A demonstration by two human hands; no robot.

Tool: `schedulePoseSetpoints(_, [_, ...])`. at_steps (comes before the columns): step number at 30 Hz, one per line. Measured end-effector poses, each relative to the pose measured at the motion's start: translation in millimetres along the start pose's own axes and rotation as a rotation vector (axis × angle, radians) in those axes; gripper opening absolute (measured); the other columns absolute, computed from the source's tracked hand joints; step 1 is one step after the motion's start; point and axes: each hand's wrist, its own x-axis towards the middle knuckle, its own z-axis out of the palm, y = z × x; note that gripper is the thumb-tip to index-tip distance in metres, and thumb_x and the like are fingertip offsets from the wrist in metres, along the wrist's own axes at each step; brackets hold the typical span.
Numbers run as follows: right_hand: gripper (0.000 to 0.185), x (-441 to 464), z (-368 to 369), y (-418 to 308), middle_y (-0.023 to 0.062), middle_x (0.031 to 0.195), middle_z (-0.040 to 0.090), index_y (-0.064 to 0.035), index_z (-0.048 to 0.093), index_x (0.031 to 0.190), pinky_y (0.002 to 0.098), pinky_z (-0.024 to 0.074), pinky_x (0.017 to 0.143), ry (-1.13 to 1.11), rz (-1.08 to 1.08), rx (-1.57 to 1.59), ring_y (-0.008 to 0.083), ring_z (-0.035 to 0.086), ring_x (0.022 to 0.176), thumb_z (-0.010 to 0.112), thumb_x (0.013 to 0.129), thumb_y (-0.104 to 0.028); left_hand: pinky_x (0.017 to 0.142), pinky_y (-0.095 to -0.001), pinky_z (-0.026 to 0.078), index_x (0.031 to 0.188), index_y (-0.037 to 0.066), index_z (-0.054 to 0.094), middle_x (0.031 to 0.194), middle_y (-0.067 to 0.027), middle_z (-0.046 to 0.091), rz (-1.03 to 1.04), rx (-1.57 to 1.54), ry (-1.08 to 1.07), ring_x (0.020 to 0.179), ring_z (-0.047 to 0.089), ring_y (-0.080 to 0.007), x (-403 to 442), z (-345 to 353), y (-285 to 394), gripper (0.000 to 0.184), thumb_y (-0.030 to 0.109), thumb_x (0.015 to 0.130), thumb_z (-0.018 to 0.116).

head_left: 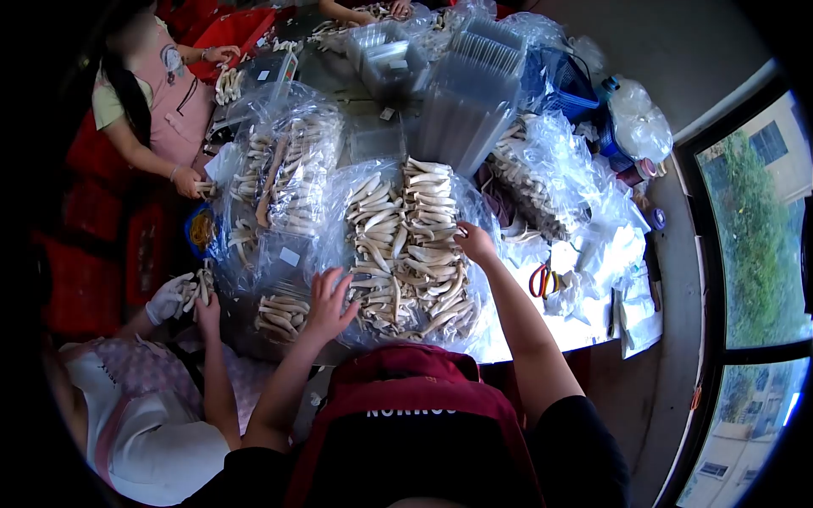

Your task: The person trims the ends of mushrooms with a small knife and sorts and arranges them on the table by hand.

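Note:
Long pale king oyster mushrooms (398, 245) lie in two stacked columns on a clear plastic bag in front of me. My left hand (329, 306) hovers at their left side, fingers spread and holding nothing. At the right edge of the pile, my right hand (476, 243) has its fingers bent together around the end of a mushroom (460, 232); part of the grip is hidden. A smaller group of mushrooms (282, 317) rests left of my left hand, near the table's front edge.
Tall stacked clear plastic trays (474, 85) stand behind the pile. Right are bagged mushrooms (542, 182), scissors (544, 281) and a blue basket (572, 85). Left, a co-worker's gloved hand (169, 298) and bare hand (207, 311) hold mushrooms. Another co-worker's hand (188, 181) is farther back.

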Motion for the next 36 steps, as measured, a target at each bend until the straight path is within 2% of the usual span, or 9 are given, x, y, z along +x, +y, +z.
schedulePoseSetpoints(2, [0.045, 9, -5, -12, 0.012, 0.098, 0.062, -0.0149, 0.056, 0.111, 0.0378, 0.0456, 0.077, -0.24, 0.14, -0.304, 0.0302, 0.059, 0.09, 0.059, 0.073, -0.039, 0.099, -0.0472, 0.023, 0.113, 0.006, 0.047, 0.123, -0.0135, 0.036, 0.077, -0.055, -0.007, 0.116, 0.034, -0.0314, 12, 3, 19, 0.045, 0.025, 0.074, 0.059])
schedulePoseSetpoints(7, [0.037, -2, -33, -45, 0.0077, 0.08, 0.063, -0.012, 0.064, 0.087, 0.0353, 0.0462, 0.066, -0.234, -0.042, -0.485, 0.0263, 0.06, 0.077, 0.063, 0.07, -0.044, 0.096, -0.0419, 0.028, 0.106, 0.007, 0.051, 0.122, -0.0126, 0.038, 0.071, -0.174, 0.004, 0.113, 0.037, -0.0312, 7, 7, 38, 0.038, 0.022, 0.074, 0.06])
schedulePoseSetpoints(10, [0.036, -22, -48, -45, 0.0048, 0.055, 0.052, -0.0075, 0.064, 0.076, 0.0314, 0.0368, 0.049, -0.18, -0.145, -0.173, 0.0167, 0.047, 0.05, 0.069, 0.068, -0.042, 0.094, -0.0404, 0.03, 0.107, 0.006, 0.051, 0.122, -0.0129, 0.038, -0.012, -0.219, -0.03, 0.112, 0.038, -0.032, -12, 14, 39, 0.038, 0.022, 0.074, 0.06])
schedulePoseSetpoints(13, [0.024, -50, -69, -63, -0.0045, 0.051, 0.037, -0.0029, 0.062, 0.074, 0.0233, 0.0254, 0.046, -0.246, -0.088, 0.159, 0.0049, 0.03, 0.05, 0.071, 0.072, -0.025, 0.095, -0.0416, 0.028, 0.111, 0.007, 0.049, 0.122, -0.0132, 0.038, -0.107, -0.325, -0.01, 0.113, 0.038, -0.0313, -1, 5, 51, 0.04, 0.022, 0.075, 0.059])
schedulePoseSetpoints(19, [0.025, -97, -90, -130, -0.0008, 0.052, 0.037, -0.0031, 0.061, 0.078, 0.0251, 0.0288, 0.046, -0.354, -0.328, 0.212, 0.008, 0.033, 0.049, 0.074, 0.067, -0.022, 0.1, -0.0489, 0.017, 0.114, 0.006, 0.049, 0.122, -0.0093, 0.043, 0.154, -0.131, 0.042, 0.116, 0.04, -0.0224, 70, -43, 108, 0.038, 0.021, 0.079, 0.054])
schedulePoseSetpoints(23, [0.029, -117, -91, -154, -0.004, 0.055, 0.035, -0.0024, 0.059, 0.09, 0.0225, 0.0258, 0.047, -0.25, -0.408, 0.297, 0.0063, 0.03, 0.051, 0.072, 0.071, -0.019, 0.082, -0.0375, 0.04, 0.111, 0.005, 0.05, 0.091, -0.0093, 0.059, 0.192, -0.252, -0.02, 0.083, 0.058, -0.0231, 80, -47, 118, 0.032, 0.018, 0.082, 0.052])
schedulePoseSetpoints(25, [0.038, -127, -96, -159, -0.0014, 0.06, 0.038, -0.0002, 0.054, 0.103, 0.0222, 0.029, 0.051, -0.144, -0.433, 0.402, 0.0075, 0.033, 0.056, 0.062, 0.08, -0.03, 0.066, -0.0302, 0.045, 0.109, 0.002, 0.05, 0.079, -0.0099, 0.061, -0.306, -1.046, -0.376, 0.065, 0.059, -0.019, 77, -61, 127, 0.026, 0.017, 0.088, 0.045])
schedulePoseSetpoints(29, [0.025, -146, -92, -152, 0.009, 0.061, 0.051, -0.0011, 0.054, 0.088, 0.0289, 0.0395, 0.053, -0.021, -0.473, 0.517, 0.0185, 0.051, 0.055, 0.052, 0.085, -0.025, 0.06, -0.0258, 0.047, 0.11, -0.001, 0.047, 0.08, -0.0141, 0.06, -0.4, -1.653, -0.404, 0.064, 0.059, -0.0176, 66, -69, 126, 0.027, 0.018, 0.091, 0.041])
schedulePoseSetpoints(36, [0.023, -164, -104, -162, 0.0078, 0.057, 0.05, -0.0001, 0.055, 0.081, 0.0282, 0.0377, 0.046, -0.138, -0.624, 0.287, 0.0186, 0.05, 0.048, 0.06, 0.08, -0.023, 0.062, -0.0249, 0.047, 0.113, 0.0, 0.043, 0.084, -0.0099, 0.061, -0.298, -1.529, -0.37, 0.068, 0.058, -0.0139, 60, -85, 140, 0.028, 0.015, 0.09, 0.045])
